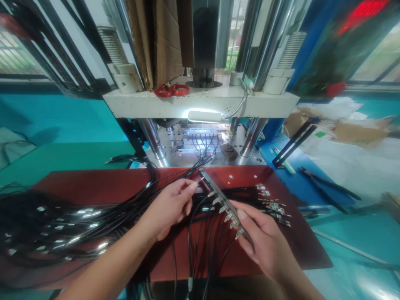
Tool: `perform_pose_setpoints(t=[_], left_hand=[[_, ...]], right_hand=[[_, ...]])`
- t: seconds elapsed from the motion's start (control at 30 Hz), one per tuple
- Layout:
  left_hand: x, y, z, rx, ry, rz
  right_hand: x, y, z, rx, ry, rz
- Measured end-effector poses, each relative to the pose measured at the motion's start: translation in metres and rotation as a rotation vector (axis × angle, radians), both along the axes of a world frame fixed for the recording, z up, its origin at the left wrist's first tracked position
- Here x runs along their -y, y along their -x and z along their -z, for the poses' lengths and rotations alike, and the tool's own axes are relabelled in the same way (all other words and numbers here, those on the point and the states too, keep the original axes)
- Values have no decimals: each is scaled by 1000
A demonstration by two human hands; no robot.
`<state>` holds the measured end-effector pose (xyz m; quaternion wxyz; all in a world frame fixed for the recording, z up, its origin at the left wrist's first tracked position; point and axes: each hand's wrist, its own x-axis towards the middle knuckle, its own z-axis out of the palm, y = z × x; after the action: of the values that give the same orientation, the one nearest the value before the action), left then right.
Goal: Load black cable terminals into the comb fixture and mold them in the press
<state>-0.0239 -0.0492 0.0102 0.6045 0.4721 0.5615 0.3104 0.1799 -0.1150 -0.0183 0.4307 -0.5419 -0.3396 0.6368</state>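
Note:
My right hand (pixel 261 235) grips the near end of a dark metal bar (pixel 222 200), which slants up and to the left over the red-brown board. A row of small metal connectors (pixel 229 217) sits along the bar's left edge, with thin black cables hanging from some of them. At the bar's far end, my left hand (pixel 175 202) pinches a cable end (pixel 200 180) between thumb and forefinger, close against the bar. Whether that end sits in the bar, I cannot tell. Behind and below the hands lie bundles of black cables (pixel 125 204).
Beyond the board (pixel 246 177) stands a press with a lit fixture (pixel 201 135) holding several cables. Red-handled scissors (pixel 171 90) lie on its white plate (pixel 137 104). More cable ends (pixel 275 208) lie to the right. Black tongs (pixel 328 185) rest on the blue surface.

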Motion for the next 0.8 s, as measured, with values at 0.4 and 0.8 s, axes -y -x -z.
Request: perform_pose_setpoints(t=[0.4,0.8], left_hand=[[-1,-4,0,-99,-141,86],[-10,-5,1,84,73,63]], right_hand=[[-1,1,1,0,-35,-33],[0,1,0,-10,-2,-13]])
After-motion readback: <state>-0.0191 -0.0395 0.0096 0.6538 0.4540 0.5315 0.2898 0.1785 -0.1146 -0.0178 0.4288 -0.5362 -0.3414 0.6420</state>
